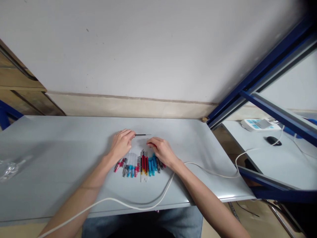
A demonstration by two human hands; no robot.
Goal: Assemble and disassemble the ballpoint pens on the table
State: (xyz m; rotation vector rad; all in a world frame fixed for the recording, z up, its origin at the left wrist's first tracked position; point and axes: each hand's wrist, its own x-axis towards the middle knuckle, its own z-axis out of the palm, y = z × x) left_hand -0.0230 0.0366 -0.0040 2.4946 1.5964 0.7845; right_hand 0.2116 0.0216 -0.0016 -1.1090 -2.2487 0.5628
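My left hand [121, 142] pinches one end of a dark pen refill [141, 135], whose thin tip points right toward my other hand. A short gap separates that tip from my right hand [162, 150], whose fingers are curled together; whatever they hold, if anything, is too small to make out. Below both hands lies a row of pen parts: red and blue caps [130, 171] at left, clear barrels [133, 159], red and dark refills [144, 162] in the middle, and blue pen parts [152, 166] at right. My right hand partly covers the row's right end.
A white cable [138, 208] crosses the grey table [61, 142] in front of me. Clear plastic packaging [12, 169] lies far left. A blue frame [250, 96] divides off another table with a black mouse [273, 141] and a white power strip [260, 125].
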